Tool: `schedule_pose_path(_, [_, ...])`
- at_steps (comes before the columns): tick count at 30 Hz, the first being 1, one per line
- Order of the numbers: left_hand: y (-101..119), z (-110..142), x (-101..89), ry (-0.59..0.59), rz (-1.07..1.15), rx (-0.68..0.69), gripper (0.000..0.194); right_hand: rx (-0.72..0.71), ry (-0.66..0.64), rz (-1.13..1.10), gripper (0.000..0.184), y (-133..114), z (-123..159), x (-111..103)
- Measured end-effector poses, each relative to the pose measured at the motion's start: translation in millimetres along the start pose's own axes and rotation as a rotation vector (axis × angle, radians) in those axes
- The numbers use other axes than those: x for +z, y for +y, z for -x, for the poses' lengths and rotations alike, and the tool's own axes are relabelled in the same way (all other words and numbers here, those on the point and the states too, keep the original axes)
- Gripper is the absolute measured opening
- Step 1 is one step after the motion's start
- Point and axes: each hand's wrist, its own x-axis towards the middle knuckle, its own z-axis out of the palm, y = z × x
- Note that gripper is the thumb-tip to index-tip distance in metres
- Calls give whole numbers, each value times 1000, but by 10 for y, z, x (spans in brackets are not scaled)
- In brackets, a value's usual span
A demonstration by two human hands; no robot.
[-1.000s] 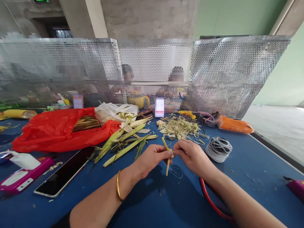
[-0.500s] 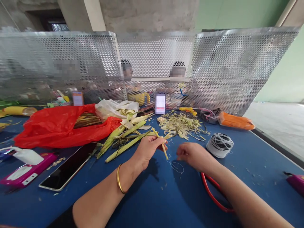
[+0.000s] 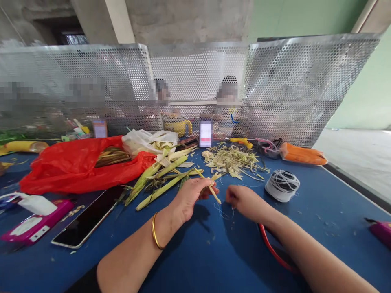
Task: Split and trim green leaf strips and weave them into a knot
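Note:
My left hand (image 3: 195,191) pinches crossed strips of pale yellow plant stalk (image 3: 216,196) between thumb and fingers. Fine white thread (image 3: 222,211) hangs in loose loops below the strips and trails toward my right hand (image 3: 242,200). That hand is closed, its fingers curled in just right of the strips, apart from them; the fingertips are partly hidden, and the thread appears to run into them. Beyond my hands lies a pile of shredded plant fibre (image 3: 235,160). To the right stands a spool of white thread (image 3: 281,186).
Long green stalks (image 3: 165,194), a red plastic bag (image 3: 73,165) and a dark phone (image 3: 88,217) lie left. A red cable or handle (image 3: 273,248) curves under my right forearm. Behind are yellow-handled scissors (image 3: 241,142), an orange packet (image 3: 302,154) and a perforated metal screen (image 3: 198,73).
The strips have tilted, their lower end swinging slightly right. My right hand has shifted a little left and down, its fingers curled tighter. The thread loops have become smaller.

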Motion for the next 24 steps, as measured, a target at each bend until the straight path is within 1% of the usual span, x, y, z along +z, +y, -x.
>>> schedule_pose_path(2, [2, -7, -7, -3, 11, -2, 20, 41, 4, -232, 11, -5, -29, -18])
schedule_pose_path(5, [9, -8, -13, -26, 50, -4, 20, 95, 24, -679, 9, -39, -40, -48])
schedule_pose_path(6, [10, -6, -13, -37, 62, -7, 21, 100, 35, -774, 12, -54, -36, -57])
schedule_pose_path(7, [10, -3, -13, -46, 72, -9, 22, 98, 45, -819, 15, -68, -29, -67])
schedule_pose_path(11, [0, 14, -8, -111, 75, -27, 23, 76, 51, -886, 22, -104, 0, -91])
schedule_pose_path(15, [-23, 25, -4, -208, 74, -5, 18, 61, 26, -920, 24, -111, 1, -76])
schedule_pose_path(19, [-55, 16, 11, -274, 122, 12, 17, 54, 55, -965, 26, -121, -15, -31])
schedule_pose_path(22, [-76, 2, 21, -305, 157, 13, 18, 59, 65, -1008, 28, -141, -8, -14])
schedule_pose_path(24, [-80, -1, 26, -300, 173, -2, 18, 68, 55, -1027, 31, -152, 6, -13])
